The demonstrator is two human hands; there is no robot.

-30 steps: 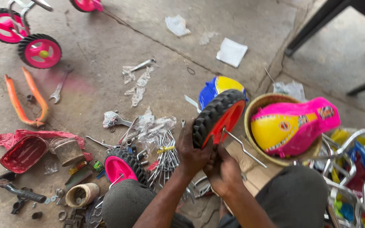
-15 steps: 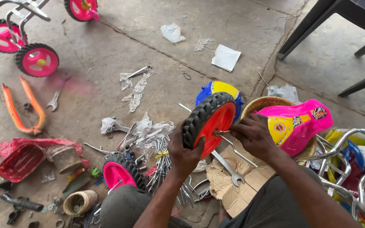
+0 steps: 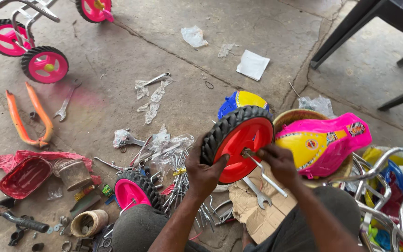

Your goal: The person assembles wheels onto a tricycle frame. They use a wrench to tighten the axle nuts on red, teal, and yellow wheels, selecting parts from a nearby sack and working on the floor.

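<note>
My left hand [image 3: 204, 170] grips the lower left edge of a red wheel [image 3: 243, 142] with a black ribbed tyre, holding it upright above the floor. My right hand [image 3: 278, 161] pinches a thin metal rod [image 3: 267, 175] whose upper end sits at the wheel's hub. The rod slants down to the right. A pink and yellow plastic toy body [image 3: 325, 142] lies in a round woven basket [image 3: 295, 116] just right of the wheel.
A pink wheel [image 3: 134, 191] lies by my knee beside a bundle of metal rods [image 3: 178, 179]. Spanners [image 3: 66, 100], an orange fork [image 3: 26, 119], red tubs, tins and plastic bags litter the concrete. A pink-wheeled tricycle frame [image 3: 24, 32] stands far left; chrome frames [image 3: 388, 196] right; chair legs upper right.
My right hand moved from the wheel's lower edge up to its hub and now holds the rod there. The wheel has turned its red face more towards me.
</note>
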